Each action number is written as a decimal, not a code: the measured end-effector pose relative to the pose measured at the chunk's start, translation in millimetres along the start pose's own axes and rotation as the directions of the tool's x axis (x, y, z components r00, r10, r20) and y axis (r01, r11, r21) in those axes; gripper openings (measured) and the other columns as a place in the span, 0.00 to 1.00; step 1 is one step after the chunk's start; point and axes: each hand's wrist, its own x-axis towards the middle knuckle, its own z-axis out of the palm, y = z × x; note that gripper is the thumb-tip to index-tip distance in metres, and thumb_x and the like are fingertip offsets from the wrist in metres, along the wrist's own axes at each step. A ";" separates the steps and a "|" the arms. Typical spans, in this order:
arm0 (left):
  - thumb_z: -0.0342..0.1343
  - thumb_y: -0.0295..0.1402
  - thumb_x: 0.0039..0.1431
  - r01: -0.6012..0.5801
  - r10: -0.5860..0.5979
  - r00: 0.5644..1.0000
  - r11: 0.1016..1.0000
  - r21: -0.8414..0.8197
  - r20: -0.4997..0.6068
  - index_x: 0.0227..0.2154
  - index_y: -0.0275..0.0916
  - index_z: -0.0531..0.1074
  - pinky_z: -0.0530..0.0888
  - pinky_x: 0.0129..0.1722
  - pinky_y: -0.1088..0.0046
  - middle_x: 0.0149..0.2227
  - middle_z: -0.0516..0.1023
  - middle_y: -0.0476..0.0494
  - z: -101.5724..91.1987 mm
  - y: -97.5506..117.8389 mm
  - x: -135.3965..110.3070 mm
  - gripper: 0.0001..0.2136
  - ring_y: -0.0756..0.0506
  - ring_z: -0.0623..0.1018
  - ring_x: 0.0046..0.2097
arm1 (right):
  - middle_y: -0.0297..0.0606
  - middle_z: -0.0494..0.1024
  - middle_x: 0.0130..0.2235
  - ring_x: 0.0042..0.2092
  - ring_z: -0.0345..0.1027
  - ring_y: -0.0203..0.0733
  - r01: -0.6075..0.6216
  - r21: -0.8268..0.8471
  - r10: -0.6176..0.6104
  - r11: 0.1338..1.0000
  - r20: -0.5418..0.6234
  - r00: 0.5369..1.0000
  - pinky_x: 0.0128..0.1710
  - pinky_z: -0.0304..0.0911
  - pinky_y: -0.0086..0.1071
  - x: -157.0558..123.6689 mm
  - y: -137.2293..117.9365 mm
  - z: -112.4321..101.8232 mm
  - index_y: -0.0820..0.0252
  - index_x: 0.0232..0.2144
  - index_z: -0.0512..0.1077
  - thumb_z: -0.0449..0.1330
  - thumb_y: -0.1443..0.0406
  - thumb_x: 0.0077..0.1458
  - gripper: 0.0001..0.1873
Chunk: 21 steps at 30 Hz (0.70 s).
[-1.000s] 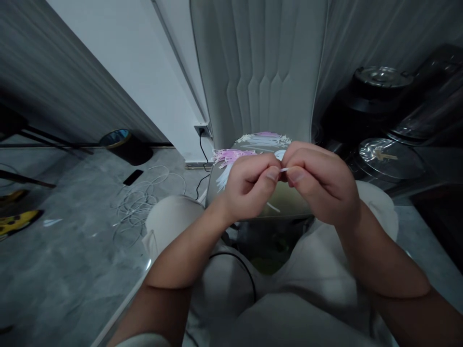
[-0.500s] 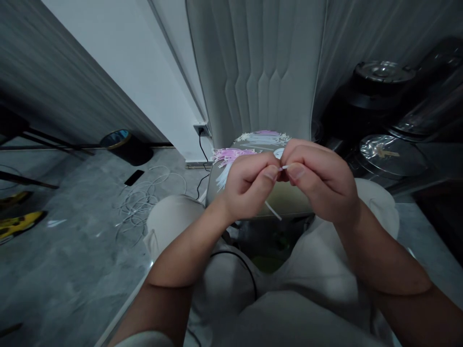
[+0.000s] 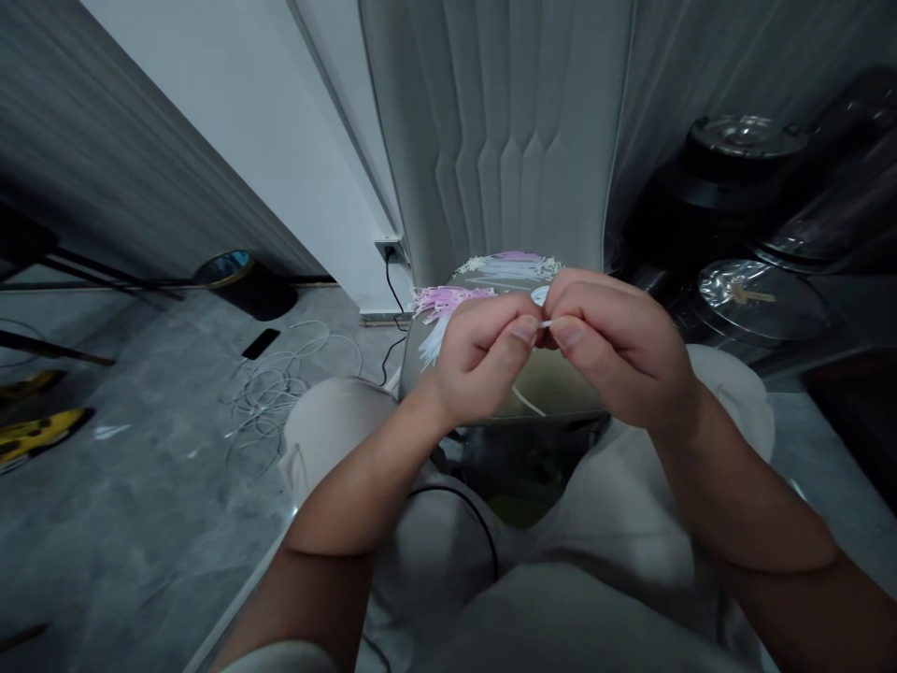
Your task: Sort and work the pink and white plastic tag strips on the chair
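My left hand (image 3: 485,355) and my right hand (image 3: 620,350) meet just above the chair seat, both closed in a pinch. Between the two thumbs runs a short pale piece of a thin white cord (image 3: 547,324), held at each side. A loose cord end (image 3: 527,400) hangs out below my left hand and curves to the right. Whether it belongs to the same piece is hidden by the fingers. Behind the hands, a bundle of pink strands (image 3: 452,300) and a bundle of pale strands (image 3: 515,266) lie on the grey chair (image 3: 561,388).
On the floor at left lie a tangle of pale cable (image 3: 270,402) and a black phone (image 3: 261,344), near a dark bin (image 3: 256,288). A plug sits in the wall socket (image 3: 390,250). Shiny lidded pots (image 3: 747,140) stand at right.
The gap between the fingertips now shows one pale continuous piece, where a small purplish tip showed before. The hanging end has swung slightly upward. Both hands have hardly moved.
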 end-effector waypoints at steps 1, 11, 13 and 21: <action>0.46 0.41 0.66 0.007 -0.007 1.000 1.000 0.012 0.003 0.23 0.40 0.61 0.64 0.24 0.71 0.21 0.64 0.50 -0.3 0.0 0.0 0.17 0.51 0.65 0.24 | 0.34 0.65 0.26 0.30 0.58 0.38 -0.002 -0.003 0.002 1.000 0.003 1.000 0.31 0.55 0.35 -0.2 -0.1 -0.2 0.58 0.25 0.63 0.52 0.65 0.63 0.13; 0.46 0.41 0.65 0.042 -0.042 0.999 0.999 0.010 -0.024 0.22 0.40 0.60 0.62 0.24 0.71 0.20 0.62 0.51 1.8 0.5 -0.8 0.17 0.51 0.62 0.23 | 0.34 0.65 0.27 0.31 0.58 0.38 0.006 -0.048 -0.005 0.999 0.016 1.000 0.31 0.54 0.35 0.5 -1.3 -0.6 0.57 0.25 0.62 0.51 0.65 0.63 0.13; 0.46 0.40 0.65 0.029 -0.030 0.999 1.000 -0.007 -0.024 0.23 0.40 0.61 0.61 0.24 0.71 0.20 0.61 0.51 2.1 0.3 -1.0 0.16 0.51 0.61 0.23 | 0.34 0.64 0.27 0.31 0.58 0.38 0.003 -0.053 -0.003 0.999 0.015 1.000 0.30 0.54 0.35 0.6 -1.3 -0.5 0.57 0.25 0.62 0.52 0.64 0.63 0.13; 0.47 0.38 0.66 0.009 -0.009 1.000 1.000 -0.024 -0.008 0.23 0.40 0.61 0.62 0.25 0.71 0.20 0.60 0.52 0.9 -1.3 -0.7 0.15 0.51 0.62 0.23 | 0.34 0.63 0.27 0.31 0.58 0.38 0.001 -0.071 0.001 0.997 0.023 1.000 0.30 0.53 0.35 1.0 -1.5 -1.5 0.58 0.24 0.61 0.51 0.66 0.63 0.13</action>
